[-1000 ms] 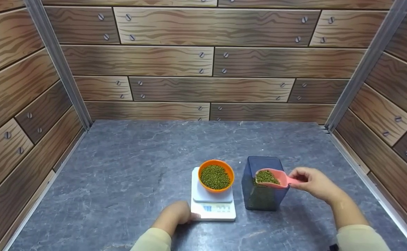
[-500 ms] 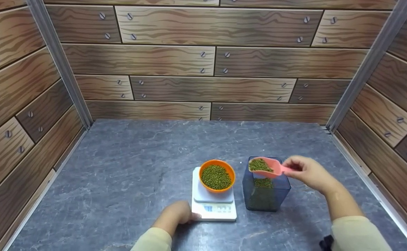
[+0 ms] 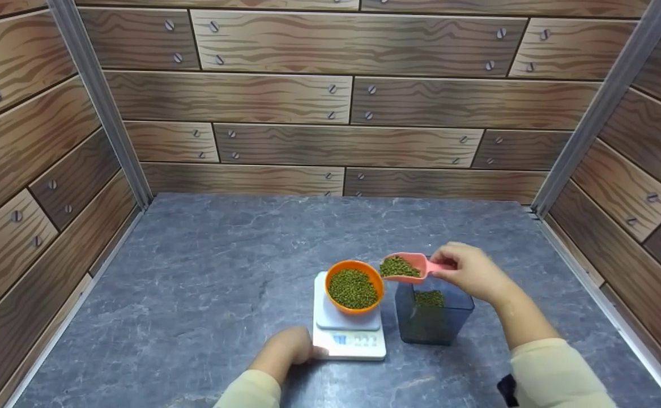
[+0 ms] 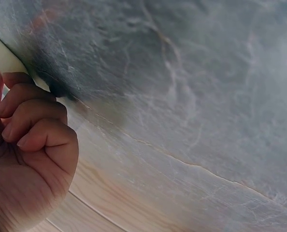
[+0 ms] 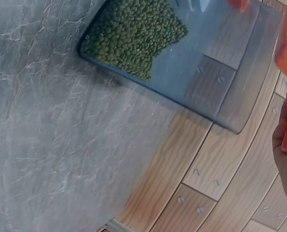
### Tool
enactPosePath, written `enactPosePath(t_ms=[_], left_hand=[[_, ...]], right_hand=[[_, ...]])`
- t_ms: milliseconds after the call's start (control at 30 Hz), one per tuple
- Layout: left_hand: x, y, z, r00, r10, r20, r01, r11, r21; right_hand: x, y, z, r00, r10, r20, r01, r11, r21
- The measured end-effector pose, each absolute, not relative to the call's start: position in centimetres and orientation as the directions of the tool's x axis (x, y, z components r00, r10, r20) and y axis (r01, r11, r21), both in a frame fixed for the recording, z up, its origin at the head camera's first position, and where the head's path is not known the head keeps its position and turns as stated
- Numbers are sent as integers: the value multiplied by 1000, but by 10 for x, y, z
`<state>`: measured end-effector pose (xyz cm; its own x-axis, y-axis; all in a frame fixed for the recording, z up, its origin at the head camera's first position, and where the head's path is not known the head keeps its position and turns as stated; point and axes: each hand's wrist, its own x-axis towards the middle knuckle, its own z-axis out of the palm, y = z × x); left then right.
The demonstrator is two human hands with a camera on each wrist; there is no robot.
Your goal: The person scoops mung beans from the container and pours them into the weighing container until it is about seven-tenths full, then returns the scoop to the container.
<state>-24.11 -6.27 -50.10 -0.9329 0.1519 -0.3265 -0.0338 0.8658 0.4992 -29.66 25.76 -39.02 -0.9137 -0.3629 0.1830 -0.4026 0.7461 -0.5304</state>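
Note:
My right hand (image 3: 469,272) pinches the handle of a pink scoop (image 3: 417,260) heaped with mung beans (image 3: 398,267). The scoop's lip overlaps the right rim of an orange bowl (image 3: 354,310) in the head view. That bowl holds mung beans and sits on a white kitchen scale (image 3: 330,321). My left hand (image 3: 290,345) grips the scale's front left corner; in the left wrist view the fingers (image 4: 42,113) are curled at its edge. Below the right hand stands a clear bluish container (image 3: 459,317), with more beans (image 5: 129,34) inside.
The grey marbled tabletop (image 3: 222,255) is bounded by wood-patterned walls (image 3: 285,102) at the back and both sides. Metal strips (image 3: 109,113) run along the corners. The scale and the container stand close side by side.
My right hand has lifted the loaded scoop from over the container and carried it left to the bowl's edge. The left hand stays at the scale.

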Motion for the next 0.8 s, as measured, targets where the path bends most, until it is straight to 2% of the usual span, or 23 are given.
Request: enactPosePath(t_ms=[167, 800], left_hand=[[-241, -62, -501, -938, 160, -309, -15, 868, 496], [-243, -62, -503, -930, 146, -338, -34, 880, 474]], right_hand=[[-298, 253, -388, -905, -371, 207, -425, 780, -460], [-299, 243, -385, -883, -420, 207, -469, 791, -394]])
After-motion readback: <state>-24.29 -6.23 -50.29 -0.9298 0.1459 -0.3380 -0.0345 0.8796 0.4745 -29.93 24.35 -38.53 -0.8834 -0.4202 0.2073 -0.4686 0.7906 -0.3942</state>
